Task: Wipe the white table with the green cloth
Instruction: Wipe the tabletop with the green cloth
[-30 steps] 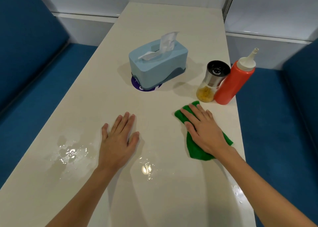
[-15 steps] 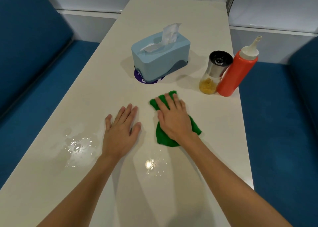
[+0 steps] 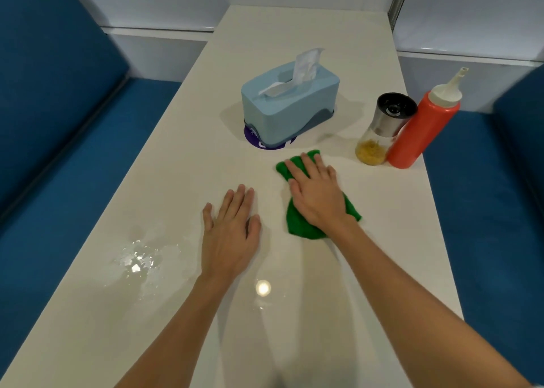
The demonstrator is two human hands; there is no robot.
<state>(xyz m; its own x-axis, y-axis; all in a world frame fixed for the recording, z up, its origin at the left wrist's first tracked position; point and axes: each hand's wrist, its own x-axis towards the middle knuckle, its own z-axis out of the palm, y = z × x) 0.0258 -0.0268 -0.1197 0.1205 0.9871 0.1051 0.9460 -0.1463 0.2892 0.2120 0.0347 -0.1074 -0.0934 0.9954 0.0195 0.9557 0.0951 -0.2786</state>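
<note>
A green cloth (image 3: 297,225) lies crumpled on the white table (image 3: 294,34), a little right of its middle. My right hand (image 3: 316,194) presses flat on the cloth with straight fingers and covers most of it. Just to its left, my left hand (image 3: 231,234) rests palm down on the bare tabletop, fingers spread. A wet patch (image 3: 138,262) glistens on the table to the left of my left hand. A smaller wet shine (image 3: 263,289) lies near my left wrist.
A light blue tissue box (image 3: 290,105) stands on a purple disc beyond the cloth. A spice grinder (image 3: 382,128) and a red squeeze bottle (image 3: 424,122) stand near the right edge. Blue bench seats (image 3: 59,166) flank the table on both sides.
My right hand slid the green cloth leftward from beside the grinder toward the table's middle, then slightly forward. My left hand stayed flat in place.
</note>
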